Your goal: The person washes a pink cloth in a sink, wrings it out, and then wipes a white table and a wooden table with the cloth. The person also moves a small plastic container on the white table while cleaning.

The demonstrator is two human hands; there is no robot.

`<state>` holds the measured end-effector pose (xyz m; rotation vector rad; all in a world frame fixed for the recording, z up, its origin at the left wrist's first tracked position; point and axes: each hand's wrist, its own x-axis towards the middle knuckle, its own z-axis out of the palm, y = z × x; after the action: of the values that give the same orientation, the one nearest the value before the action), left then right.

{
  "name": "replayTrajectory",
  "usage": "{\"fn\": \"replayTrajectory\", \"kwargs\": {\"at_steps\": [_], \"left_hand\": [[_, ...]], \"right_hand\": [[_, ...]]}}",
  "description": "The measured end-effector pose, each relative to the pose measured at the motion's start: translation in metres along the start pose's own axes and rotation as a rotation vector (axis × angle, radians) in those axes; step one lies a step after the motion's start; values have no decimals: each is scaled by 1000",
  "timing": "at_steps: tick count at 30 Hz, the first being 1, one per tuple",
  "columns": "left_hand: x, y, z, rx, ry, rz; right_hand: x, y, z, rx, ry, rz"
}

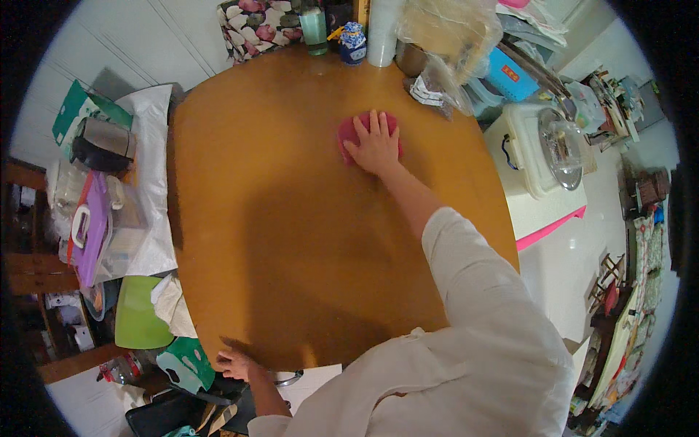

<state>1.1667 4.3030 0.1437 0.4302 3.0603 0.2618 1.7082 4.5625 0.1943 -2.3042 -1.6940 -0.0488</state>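
My right hand (pixel 375 147) lies spread on a folded dark pink cloth (pixel 346 131), pressing it flat against the brown tabletop (pixel 235 158). The arm stretches across the right half of the table, and the palm hides the middle of the cloth. At the near left corner, my left hand (pixel 236 365) rests at the table's edge with its fingers partly curled. Nothing shows in that hand. Beside it, below the corner, hangs a green and white bag (pixel 188 363).
Along the far edge stand a glass of pale liquid (pixel 313 33), a small blue jar (pixel 352 46), a stack of plastic cups (pixel 382 35) and plastic-wrapped items (pixel 445 33). A lidded white box (pixel 524 147) flanks the right side. A purple-lidded container (pixel 93 229) and a green chair back (pixel 143 314) sit left.
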Motion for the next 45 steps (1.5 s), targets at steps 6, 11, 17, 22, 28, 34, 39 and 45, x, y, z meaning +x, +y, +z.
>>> {"fn": "replayTrajectory", "kwargs": {"at_steps": [6,11,17,22,28,34,39,45], "left_hand": [[39,-48,34,314,70,255],[-15,16,-15,-129,0,-41],[-28,26,-30,-91,13,-87],[-32,30,-28,-122,18,-81],[-33,31,-37,-137,-9,-35],[-10,18,-9,-129,62,-84],[-25,31,-21,-50,28,-114],[30,-24,17,-73,110,-33]], "right_hand": [[101,28,14,-40,-20,-7],[106,47,23,-30,25,-20],[13,46,-4,-47,-6,-57],[-141,33,-42,13,-47,-124],[-315,11,-96,97,-322,-153],[-309,14,-99,104,-346,-165],[-170,47,-60,59,-103,-143],[-8,70,-23,19,-4,-21]]}}
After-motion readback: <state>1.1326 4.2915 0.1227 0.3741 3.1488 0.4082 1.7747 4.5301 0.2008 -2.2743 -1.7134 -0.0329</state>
